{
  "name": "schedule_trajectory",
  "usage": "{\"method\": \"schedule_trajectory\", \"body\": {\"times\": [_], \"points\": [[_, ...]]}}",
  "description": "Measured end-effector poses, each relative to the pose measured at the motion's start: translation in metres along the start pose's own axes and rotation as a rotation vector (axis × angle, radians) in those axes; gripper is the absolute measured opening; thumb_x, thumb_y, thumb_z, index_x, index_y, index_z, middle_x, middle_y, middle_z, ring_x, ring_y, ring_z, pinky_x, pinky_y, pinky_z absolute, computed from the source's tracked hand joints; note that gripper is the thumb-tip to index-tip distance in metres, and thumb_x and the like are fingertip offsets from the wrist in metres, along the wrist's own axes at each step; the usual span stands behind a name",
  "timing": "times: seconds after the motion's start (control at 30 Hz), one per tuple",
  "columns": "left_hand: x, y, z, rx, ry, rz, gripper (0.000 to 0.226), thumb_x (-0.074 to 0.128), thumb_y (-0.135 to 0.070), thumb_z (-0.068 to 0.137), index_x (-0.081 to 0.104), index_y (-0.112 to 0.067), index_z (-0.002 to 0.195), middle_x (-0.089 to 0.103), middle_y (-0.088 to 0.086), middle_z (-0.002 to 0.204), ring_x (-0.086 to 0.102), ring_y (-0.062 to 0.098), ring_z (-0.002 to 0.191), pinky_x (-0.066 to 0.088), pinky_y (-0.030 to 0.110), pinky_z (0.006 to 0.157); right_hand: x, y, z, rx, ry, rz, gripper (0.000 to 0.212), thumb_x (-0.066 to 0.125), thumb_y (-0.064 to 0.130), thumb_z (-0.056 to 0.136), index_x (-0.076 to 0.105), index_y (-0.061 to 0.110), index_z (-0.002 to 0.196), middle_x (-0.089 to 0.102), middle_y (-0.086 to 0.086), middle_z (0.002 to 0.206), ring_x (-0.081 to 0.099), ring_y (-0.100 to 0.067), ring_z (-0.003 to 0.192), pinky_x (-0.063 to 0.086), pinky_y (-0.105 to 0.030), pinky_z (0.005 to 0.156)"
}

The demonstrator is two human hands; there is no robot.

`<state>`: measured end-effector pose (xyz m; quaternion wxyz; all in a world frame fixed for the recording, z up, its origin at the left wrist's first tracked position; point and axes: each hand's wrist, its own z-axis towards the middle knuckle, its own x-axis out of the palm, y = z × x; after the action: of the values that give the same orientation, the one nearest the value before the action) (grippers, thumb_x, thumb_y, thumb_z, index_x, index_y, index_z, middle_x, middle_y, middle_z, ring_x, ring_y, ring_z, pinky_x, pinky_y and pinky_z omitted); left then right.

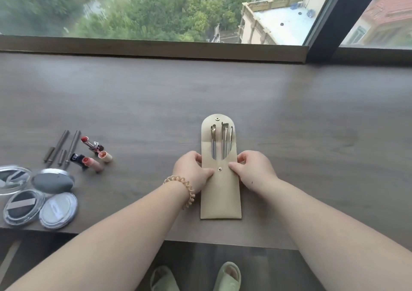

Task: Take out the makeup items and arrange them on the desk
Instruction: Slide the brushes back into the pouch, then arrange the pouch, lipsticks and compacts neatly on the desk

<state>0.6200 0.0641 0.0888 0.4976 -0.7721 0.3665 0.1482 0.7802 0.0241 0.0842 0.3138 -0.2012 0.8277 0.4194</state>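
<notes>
Two hands hold one beige pouch (220,192) that lies flat on the bench (312,123), a little right of the middle and near the front edge, with its round flap open toward the far side. The left hand (192,170) pinches the left border of the pocket and the right hand (256,170) pinches the right border. Each thumb presses the front close to the metal snap (220,168), and the other fingers (242,157) are curled at the pouch's side. Several makeup brushes (223,141) sit in the pocket with their heads pointing far. The only writing is on a black lipstick base (74,157) at the far left: white letters that look like "CD", too small to be sure. A faint mark on the round white lid (58,210) is too blurred to read. Well apart from the pouch, on the left, lie two dark pencils (66,143), a red lipstick (89,142), a pink lipstick (92,163), a beige cap (106,155), a grey puff (52,182) and two round compacts (20,208). A coiled band (180,192) is around the left wrist. Nothing lies between the hands and the pouch.
</notes>
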Motion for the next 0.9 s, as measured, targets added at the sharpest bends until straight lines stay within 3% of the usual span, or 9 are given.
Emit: {"method": "schedule_trajectory", "body": {"times": [0.27,0.5,0.7,0.9], "points": [[0.004,0.002,0.005,0.006,-0.014,0.169,0.024,0.072,-0.03,0.075,0.055,-0.019,0.087,0.062,-0.004,0.09,0.058,0.015,0.082,0.041,0.025,0.068,0.004,0.002,0.001,0.046,-0.043,-0.182,0.017,0.061,0.041,0.084,0.056,0.024,0.085,0.062,0.005,0.092,0.055,-0.018,0.087,0.04,-0.029,0.069],[-0.005,0.005,-0.01,-0.005,-0.089,0.276,0.032,0.065,-0.048,0.077,0.051,-0.021,0.088,0.057,-0.006,0.088,0.058,0.019,0.087,0.046,0.031,0.074,0.001,0.016,-0.014,-0.035,-0.224,-0.226,0.017,0.059,0.036,0.077,0.05,0.021,0.077,0.062,0.005,0.078,0.056,-0.023,0.076,0.037,-0.03,0.06],[-0.051,0.042,-0.027,-0.052,-0.182,0.142,0.02,0.066,-0.041,0.077,0.056,-0.023,0.081,0.061,-0.006,0.084,0.058,0.016,0.083,0.046,0.027,0.072,0.038,0.065,-0.022,-0.236,-0.145,-0.216,0.012,0.052,0.033,0.084,0.055,0.022,0.08,0.063,0.003,0.087,0.053,-0.022,0.081,0.037,-0.03,0.064],[-0.12,0.095,-0.049,-0.14,-0.404,0.011,0.013,0.067,-0.03,0.075,0.059,-0.02,0.077,0.059,-0.007,0.069,0.059,0.016,0.074,0.043,0.025,0.065,0.099,0.128,-0.033,-0.416,0.011,-0.201,0.011,0.054,0.032,0.083,0.059,0.024,0.088,0.065,0.004,0.092,0.059,-0.023,0.094,0.036,-0.028,0.067]]}}
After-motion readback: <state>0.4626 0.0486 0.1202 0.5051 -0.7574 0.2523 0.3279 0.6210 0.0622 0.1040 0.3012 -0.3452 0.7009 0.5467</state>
